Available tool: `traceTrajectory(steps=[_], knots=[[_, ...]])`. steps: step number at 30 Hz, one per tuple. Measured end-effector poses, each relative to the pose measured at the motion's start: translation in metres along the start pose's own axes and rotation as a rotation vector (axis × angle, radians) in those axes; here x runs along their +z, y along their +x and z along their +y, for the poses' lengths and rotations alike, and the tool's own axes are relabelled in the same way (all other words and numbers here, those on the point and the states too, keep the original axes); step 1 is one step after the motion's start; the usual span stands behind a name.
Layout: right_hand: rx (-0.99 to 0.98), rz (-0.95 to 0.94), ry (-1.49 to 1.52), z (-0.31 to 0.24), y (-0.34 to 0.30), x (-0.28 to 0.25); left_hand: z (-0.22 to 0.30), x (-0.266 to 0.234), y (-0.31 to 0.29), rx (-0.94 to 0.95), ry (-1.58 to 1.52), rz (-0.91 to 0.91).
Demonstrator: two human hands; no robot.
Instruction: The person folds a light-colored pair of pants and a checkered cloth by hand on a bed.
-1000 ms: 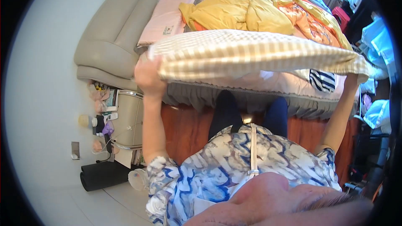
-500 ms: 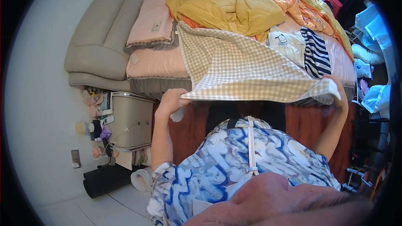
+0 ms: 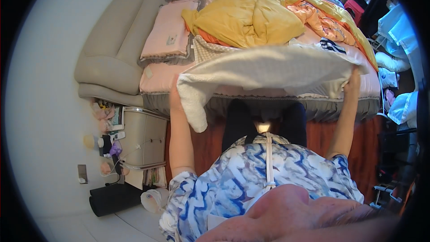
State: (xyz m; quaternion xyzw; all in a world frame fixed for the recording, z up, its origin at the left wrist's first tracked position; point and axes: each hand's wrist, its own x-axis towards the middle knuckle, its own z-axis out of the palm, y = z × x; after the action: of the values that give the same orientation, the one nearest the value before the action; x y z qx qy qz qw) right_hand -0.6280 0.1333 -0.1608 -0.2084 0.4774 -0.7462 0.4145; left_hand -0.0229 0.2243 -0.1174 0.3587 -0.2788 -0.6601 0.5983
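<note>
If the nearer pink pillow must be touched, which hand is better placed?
Likely the left hand: it holds the cloth at the end nearer the pillow; the right hand holds the opposite end.

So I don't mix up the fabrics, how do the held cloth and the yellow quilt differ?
The cloth looks mostly whitish, with some beige checks; the quilt is yellow with orange showing. The cloth is held up, stretched sideways, while the quilt lies rumpled on the bed. Both are soft fabric.
</note>
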Motion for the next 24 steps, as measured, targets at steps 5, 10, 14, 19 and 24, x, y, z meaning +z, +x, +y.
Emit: traceTrajectory(steps=[5, 10, 14, 19, 24], knots=[[-0.071, -0.291, -1.013, 0.073, -0.071, 0.022, -0.061, -0.044, 0.015, -0.197, 0.27, 0.179], [0.195, -0.487, -1.011, 0.043, -0.143, 0.096, -0.083, -0.009, 0.018, -0.251, 0.017, 0.073], [-0.201, -0.597, -0.953, 0.075, -0.169, 0.131, -0.103, 0.05, 0.024, -0.309, 0.08, -0.025], [-0.628, -1.198, -0.96, 0.096, -0.251, 0.15, -0.126, 0.082, 0.022, -0.276, -0.043, -0.063], [-0.62, -1.323, -1.12, 0.108, -0.25, 0.14, -0.132, 0.08, 0.01, -0.435, -0.271, -0.129]])
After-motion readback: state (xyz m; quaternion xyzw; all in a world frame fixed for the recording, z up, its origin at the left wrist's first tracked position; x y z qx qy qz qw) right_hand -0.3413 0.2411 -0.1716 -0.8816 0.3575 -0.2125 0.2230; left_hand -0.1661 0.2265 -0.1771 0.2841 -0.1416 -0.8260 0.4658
